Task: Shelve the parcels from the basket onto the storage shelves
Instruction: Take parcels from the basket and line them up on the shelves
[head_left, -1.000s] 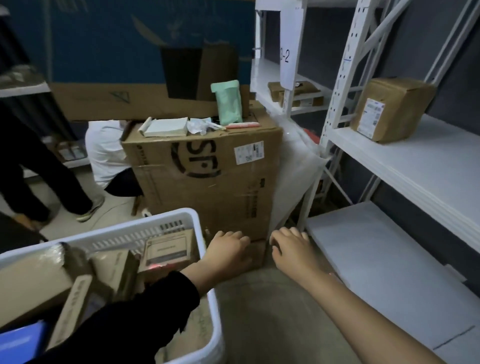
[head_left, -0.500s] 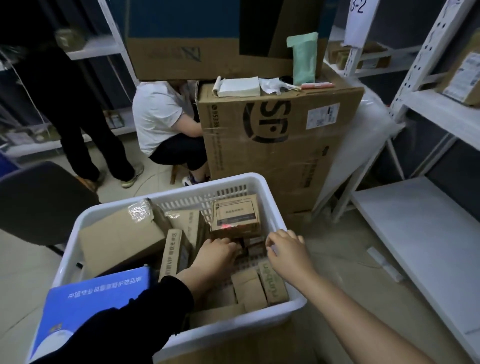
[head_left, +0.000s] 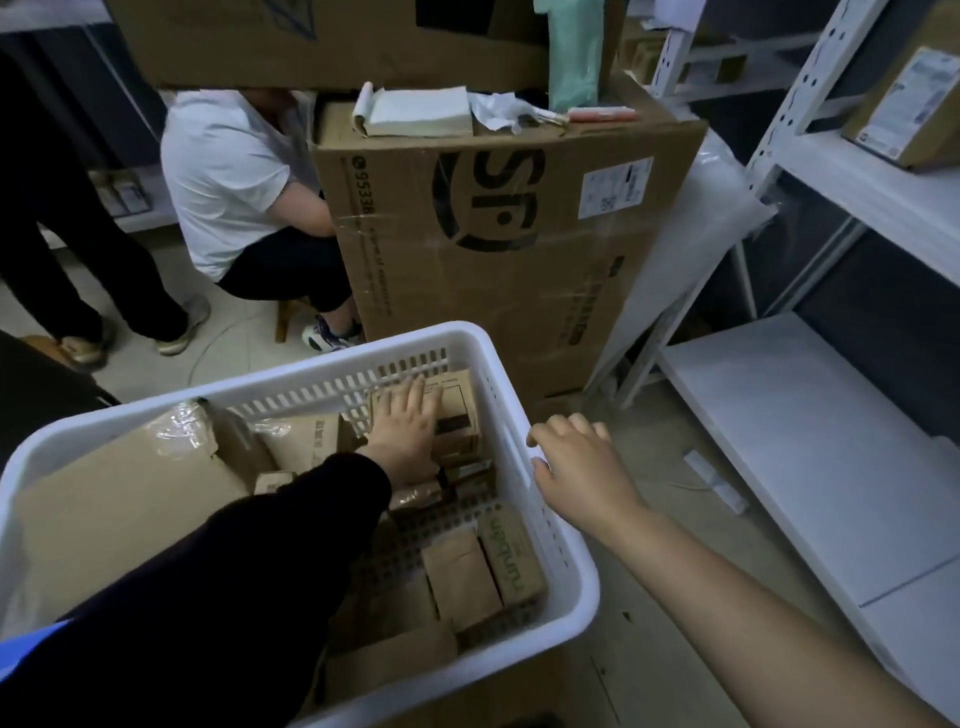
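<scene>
1. Inside the basket (head_left: 571, 571), at its near side, many brown parcels (head_left: 462, 582) wait, so most of the work is left; your dark sleeve (head_left: 234, 597) hides some.
2. At the basket's far wall, your left hand (head_left: 408, 431) lies flat, fingers straight, on a labelled parcel (head_left: 460, 410), not gripping it.
3. Over the basket's right rim, your right hand (head_left: 582, 467) is loosely curled and empty; whether it touches the rim I cannot tell.
4. Right of the basket, the storage shelves (head_left: 810, 447) carry one shelved parcel (head_left: 909, 104), cut off by the frame.
</scene>
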